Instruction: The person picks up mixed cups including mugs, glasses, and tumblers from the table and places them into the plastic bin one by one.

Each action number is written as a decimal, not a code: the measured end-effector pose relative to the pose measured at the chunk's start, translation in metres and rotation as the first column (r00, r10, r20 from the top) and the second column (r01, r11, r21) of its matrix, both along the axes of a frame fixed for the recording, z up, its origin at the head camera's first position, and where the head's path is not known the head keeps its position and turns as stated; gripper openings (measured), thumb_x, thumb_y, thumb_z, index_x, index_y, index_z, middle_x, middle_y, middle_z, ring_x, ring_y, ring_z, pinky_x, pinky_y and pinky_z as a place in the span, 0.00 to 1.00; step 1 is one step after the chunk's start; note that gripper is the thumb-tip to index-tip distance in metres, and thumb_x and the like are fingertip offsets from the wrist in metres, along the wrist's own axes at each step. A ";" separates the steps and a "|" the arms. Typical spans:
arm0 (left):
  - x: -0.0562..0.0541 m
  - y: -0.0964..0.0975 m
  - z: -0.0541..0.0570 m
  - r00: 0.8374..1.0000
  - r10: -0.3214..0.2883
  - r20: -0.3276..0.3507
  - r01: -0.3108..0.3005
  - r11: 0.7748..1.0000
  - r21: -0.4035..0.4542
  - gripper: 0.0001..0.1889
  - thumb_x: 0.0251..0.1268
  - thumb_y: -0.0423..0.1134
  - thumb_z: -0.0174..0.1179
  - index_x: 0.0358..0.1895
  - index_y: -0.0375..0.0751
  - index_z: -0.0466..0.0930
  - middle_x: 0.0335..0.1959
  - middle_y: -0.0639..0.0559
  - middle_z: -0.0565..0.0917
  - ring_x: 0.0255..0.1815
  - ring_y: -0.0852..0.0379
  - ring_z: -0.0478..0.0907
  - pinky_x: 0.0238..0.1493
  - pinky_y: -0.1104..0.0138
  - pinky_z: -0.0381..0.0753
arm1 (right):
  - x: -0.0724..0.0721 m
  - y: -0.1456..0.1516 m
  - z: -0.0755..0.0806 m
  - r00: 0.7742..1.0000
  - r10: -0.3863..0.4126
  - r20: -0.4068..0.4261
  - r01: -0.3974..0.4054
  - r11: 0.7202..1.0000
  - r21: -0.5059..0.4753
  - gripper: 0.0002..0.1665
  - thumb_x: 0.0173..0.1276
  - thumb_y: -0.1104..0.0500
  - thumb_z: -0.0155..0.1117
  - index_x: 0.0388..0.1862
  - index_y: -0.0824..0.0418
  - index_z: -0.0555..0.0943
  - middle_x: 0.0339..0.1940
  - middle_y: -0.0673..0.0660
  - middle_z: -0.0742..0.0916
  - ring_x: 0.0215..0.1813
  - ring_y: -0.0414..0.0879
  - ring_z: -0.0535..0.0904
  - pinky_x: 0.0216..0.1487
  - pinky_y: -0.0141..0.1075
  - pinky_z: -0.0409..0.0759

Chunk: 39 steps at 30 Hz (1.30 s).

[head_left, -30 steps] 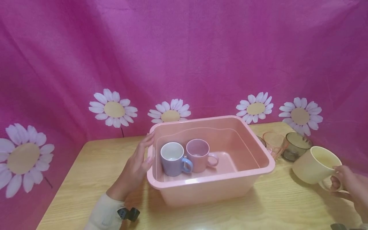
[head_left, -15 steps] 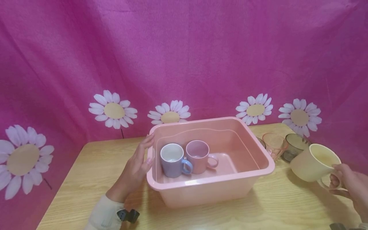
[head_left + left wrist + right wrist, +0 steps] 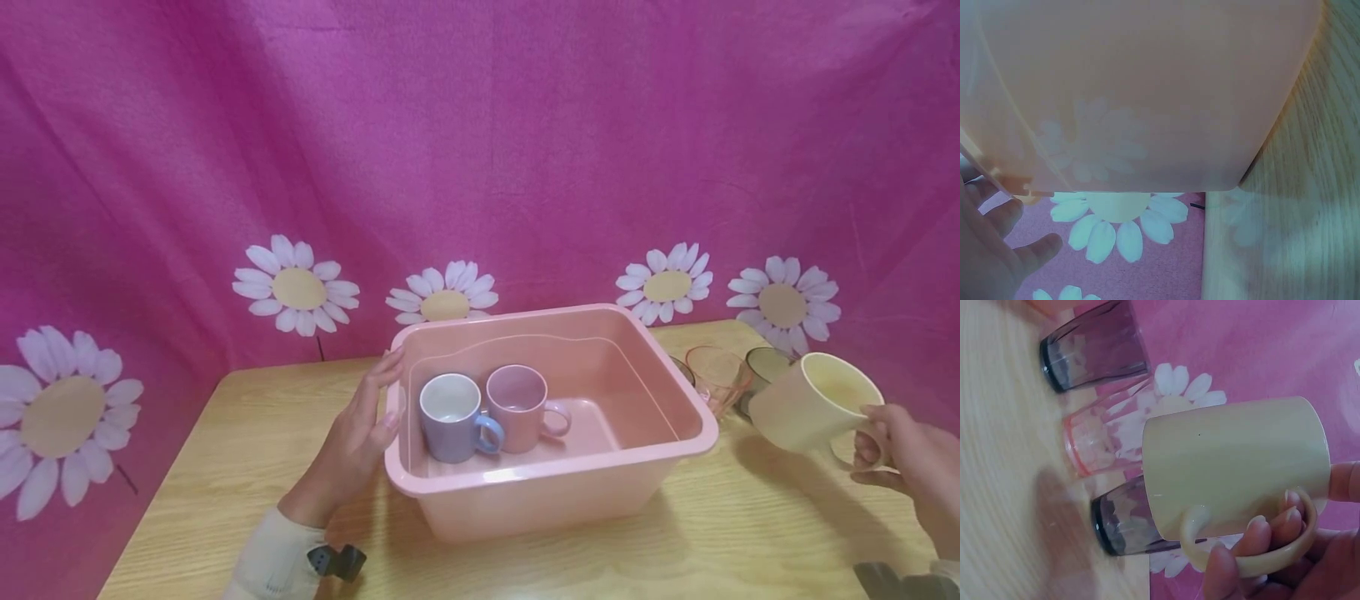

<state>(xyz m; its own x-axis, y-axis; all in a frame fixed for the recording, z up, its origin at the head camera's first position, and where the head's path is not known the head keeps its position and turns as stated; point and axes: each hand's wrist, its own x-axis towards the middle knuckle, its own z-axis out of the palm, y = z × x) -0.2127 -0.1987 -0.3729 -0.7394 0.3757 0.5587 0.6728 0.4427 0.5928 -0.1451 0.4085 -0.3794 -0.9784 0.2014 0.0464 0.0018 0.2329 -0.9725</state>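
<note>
My right hand (image 3: 903,454) grips a pale yellow mug (image 3: 798,410) by its handle, fingers hooked through the loop. The mug is tilted and held above the table, to the right of the pink plastic basin (image 3: 555,492). In the right wrist view the mug (image 3: 1235,462) shows its side and handle (image 3: 1260,562). My left hand (image 3: 352,433) rests at the basin's left rim with its fingers extended. Inside the basin, at the left, a blue mug (image 3: 450,429) with a white interior and a pink mug (image 3: 513,412) stand upright, side by side.
Behind the yellow mug stand a pink clear glass (image 3: 1094,440) and two dark clear glasses (image 3: 1097,347), in a row right of the basin. A wooden table (image 3: 720,542) carries everything. A magenta flowered cloth (image 3: 480,150) hangs behind it.
My right hand has raised the yellow mug off the table and shifted it slightly left, tilting it more. My left hand and the basin have stayed in place.
</note>
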 end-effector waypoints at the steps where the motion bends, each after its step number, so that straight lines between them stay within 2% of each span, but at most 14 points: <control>1: 0.000 0.000 0.000 1.000 0.001 0.006 -0.001 1.000 0.000 0.27 0.68 0.39 0.42 0.70 0.43 0.57 0.77 0.55 0.55 0.77 0.52 0.48 0.69 0.40 0.55 | -0.002 -0.002 0.005 0.998 -0.028 0.053 0.025 0.997 0.070 0.28 0.78 0.52 0.38 0.21 0.58 0.77 0.19 0.47 0.74 0.24 0.40 0.75 0.27 0.35 0.83; 4: 0.001 0.000 0.000 1.000 0.007 0.016 -0.007 1.000 -0.002 0.27 0.68 0.39 0.43 0.71 0.44 0.57 0.77 0.57 0.54 0.77 0.53 0.48 0.69 0.40 0.55 | -0.007 -0.008 0.014 0.998 -0.039 0.053 0.032 0.990 0.134 0.29 0.78 0.52 0.38 0.19 0.60 0.75 0.18 0.48 0.74 0.24 0.40 0.75 0.26 0.35 0.83; 8: 0.000 -0.001 -0.001 1.000 0.008 0.007 -0.008 1.000 -0.003 0.27 0.68 0.39 0.42 0.70 0.44 0.57 0.76 0.56 0.55 0.77 0.53 0.48 0.69 0.40 0.55 | -0.013 -0.015 0.025 0.998 -0.054 0.026 0.051 0.993 0.105 0.29 0.77 0.54 0.40 0.16 0.61 0.76 0.16 0.49 0.76 0.22 0.40 0.76 0.25 0.35 0.83; 9: -0.001 -0.001 -0.001 1.000 0.006 0.003 -0.006 1.000 -0.004 0.27 0.68 0.39 0.42 0.70 0.43 0.57 0.76 0.56 0.55 0.77 0.53 0.48 0.69 0.40 0.55 | -0.015 -0.016 0.030 0.995 -0.078 0.060 0.069 0.989 0.134 0.31 0.77 0.51 0.40 0.14 0.61 0.74 0.16 0.48 0.76 0.22 0.41 0.76 0.25 0.36 0.83; 15: 0.001 -0.001 -0.001 1.000 -0.003 0.011 0.003 1.000 -0.009 0.27 0.69 0.40 0.42 0.71 0.42 0.56 0.77 0.55 0.54 0.77 0.53 0.48 0.69 0.41 0.54 | -0.024 -0.024 0.044 0.991 -0.088 0.104 0.070 0.984 0.164 0.34 0.77 0.50 0.36 0.10 0.63 0.66 0.16 0.50 0.76 0.24 0.42 0.75 0.27 0.38 0.83; 19: 0.000 -0.001 0.001 1.000 -0.004 0.013 0.004 1.000 -0.009 0.28 0.69 0.40 0.43 0.72 0.42 0.55 0.77 0.55 0.54 0.77 0.53 0.48 0.69 0.41 0.54 | -0.030 -0.030 0.050 0.991 -0.092 0.102 0.082 0.992 0.095 0.32 0.76 0.50 0.39 0.12 0.62 0.70 0.16 0.51 0.76 0.23 0.42 0.75 0.26 0.37 0.83; 22: 0.000 0.000 0.002 1.000 0.002 0.003 -0.002 1.000 -0.009 0.28 0.68 0.39 0.42 0.71 0.41 0.56 0.77 0.54 0.55 0.77 0.52 0.48 0.70 0.42 0.54 | -0.032 -0.035 0.054 0.992 -0.092 0.087 0.095 0.995 -0.030 0.29 0.75 0.51 0.44 0.14 0.62 0.73 0.16 0.51 0.78 0.22 0.41 0.76 0.25 0.36 0.83; 26: 0.000 0.000 0.003 1.000 0.007 0.005 -0.007 1.000 -0.011 0.28 0.67 0.38 0.42 0.71 0.41 0.57 0.77 0.55 0.55 0.77 0.53 0.48 0.70 0.42 0.54 | -0.032 -0.040 0.059 0.997 -0.067 0.049 0.074 0.983 -0.168 0.27 0.75 0.51 0.48 0.16 0.61 0.75 0.17 0.51 0.80 0.23 0.41 0.76 0.25 0.35 0.82; 32: -0.001 0.000 0.003 1.000 0.006 0.010 -0.006 1.000 -0.011 0.28 0.67 0.39 0.42 0.71 0.42 0.56 0.77 0.56 0.54 0.77 0.53 0.48 0.70 0.42 0.54 | -0.037 -0.048 0.064 1.000 -0.027 -0.008 0.024 0.967 -0.253 0.23 0.74 0.53 0.50 0.21 0.59 0.81 0.16 0.53 0.80 0.22 0.43 0.78 0.25 0.36 0.83; 35: -0.001 0.000 0.002 1.000 0.007 0.013 -0.007 1.000 -0.010 0.28 0.67 0.39 0.42 0.71 0.42 0.56 0.77 0.56 0.54 0.77 0.53 0.48 0.69 0.41 0.54 | -0.040 -0.054 0.066 1.000 -0.005 -0.027 -0.003 0.958 -0.288 0.21 0.74 0.54 0.49 0.23 0.59 0.80 0.16 0.53 0.80 0.22 0.43 0.77 0.25 0.37 0.83; 39: 0.000 0.000 0.002 1.000 0.011 0.014 -0.010 1.000 -0.009 0.28 0.67 0.39 0.43 0.71 0.42 0.57 0.77 0.55 0.55 0.77 0.53 0.48 0.70 0.42 0.54 | -0.045 -0.060 0.069 0.999 0.013 -0.037 -0.022 0.964 -0.264 0.21 0.74 0.53 0.49 0.23 0.61 0.77 0.16 0.53 0.77 0.23 0.43 0.75 0.26 0.37 0.82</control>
<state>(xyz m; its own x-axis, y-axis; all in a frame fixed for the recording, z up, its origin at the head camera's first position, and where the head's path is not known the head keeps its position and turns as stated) -0.2125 -0.1984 -0.3710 -0.7509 0.3730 0.5450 0.6600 0.4552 0.5977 -0.1900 0.3487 -0.3106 -0.9807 0.1936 0.0277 -0.0346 -0.0326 -0.9989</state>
